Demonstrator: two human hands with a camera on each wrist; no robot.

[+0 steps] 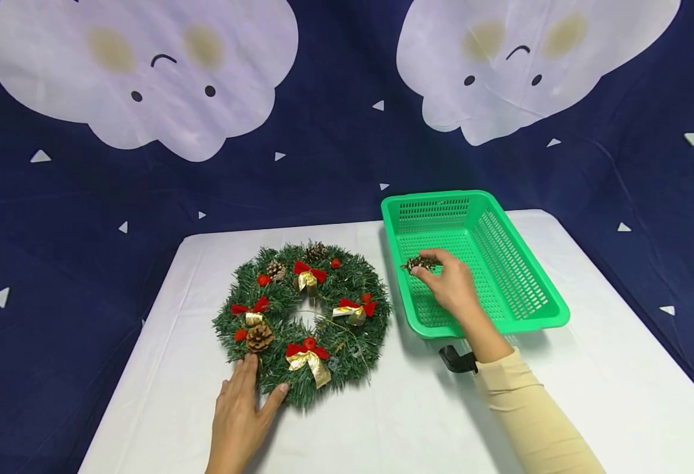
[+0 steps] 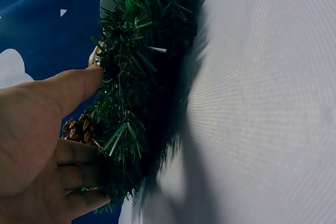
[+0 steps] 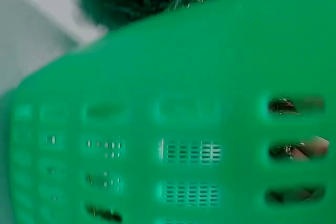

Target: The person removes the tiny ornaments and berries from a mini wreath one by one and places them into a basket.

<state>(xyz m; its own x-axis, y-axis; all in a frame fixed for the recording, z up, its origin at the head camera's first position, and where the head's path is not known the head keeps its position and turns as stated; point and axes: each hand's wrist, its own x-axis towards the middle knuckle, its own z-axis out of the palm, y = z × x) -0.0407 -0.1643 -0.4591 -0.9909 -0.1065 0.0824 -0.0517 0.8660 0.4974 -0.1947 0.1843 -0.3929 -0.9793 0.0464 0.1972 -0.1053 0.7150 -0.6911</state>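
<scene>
A green wreath (image 1: 347, 359) with red-and-gold bows, red berries and several pine cones lies on the table. The left hand (image 1: 239, 411) rests its fairly straight fingers on the wreath's near left edge, close to a brown pine cone (image 1: 259, 337). In the left wrist view, its thumb and fingertips touch the greenery (image 2: 126, 124). Over the green basket (image 1: 409, 306), the right hand (image 1: 455, 288) pinches a pine cone (image 1: 421, 263) between thumb and fingers. From the right wrist, the basket's slotted wall (image 3: 157, 61) hides most of that hand.
The basket stands at the right of the white-covered table (image 1: 163, 395), its rim raised on all sides. A dark blue cloth (image 1: 335, 178) with white clouds hangs behind the table. A black wrist mount (image 1: 458, 359) sticks out beside the right wrist, below the basket's near rim.
</scene>
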